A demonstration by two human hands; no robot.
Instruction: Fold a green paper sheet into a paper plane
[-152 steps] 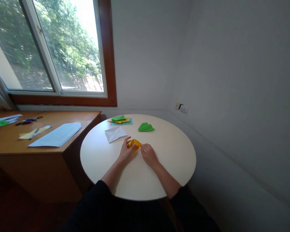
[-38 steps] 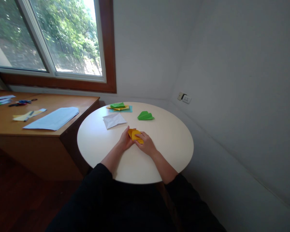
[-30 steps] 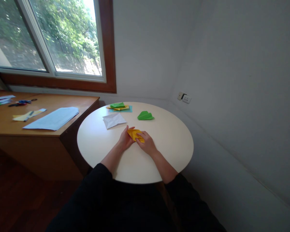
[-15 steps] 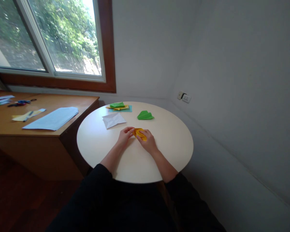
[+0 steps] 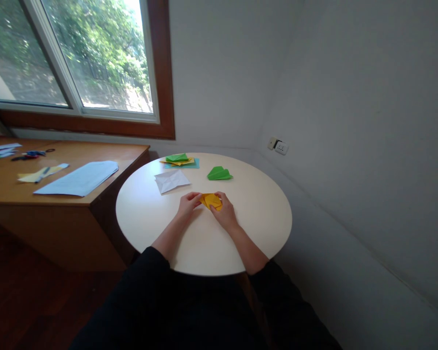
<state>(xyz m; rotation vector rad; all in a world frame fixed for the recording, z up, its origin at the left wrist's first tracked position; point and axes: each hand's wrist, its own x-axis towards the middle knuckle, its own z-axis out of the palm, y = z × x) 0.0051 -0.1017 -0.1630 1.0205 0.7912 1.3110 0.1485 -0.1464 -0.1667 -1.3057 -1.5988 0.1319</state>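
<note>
A folded yellow paper [image 5: 210, 201] is held between my two hands, just over the middle of the round white table [image 5: 204, 248]. My left hand [image 5: 188, 204] pinches its left corner between thumb and fingers. Around its right side my right hand [image 5: 225, 210] is closed, the thumb on the near face and the fingers along the far edge. Beyond the hands lie a folded white paper [image 5: 171, 181] to the left and a folded green paper [image 5: 219, 173] to the right.
At the table's back edge sits a stack of green, yellow and blue papers [image 5: 180, 161]. Left of the table stands a wooden desk [image 5: 131, 151] bearing white sheets [image 5: 82, 179], a yellow scrap [image 5: 29, 176] with a pen, and scissors [image 5: 32, 154]. A wall rises close on the right.
The right thumb and fingers have shifted a little on the yellow paper, which now shows a flatter, wider face. The left hand stays at its corner, almost still.
</note>
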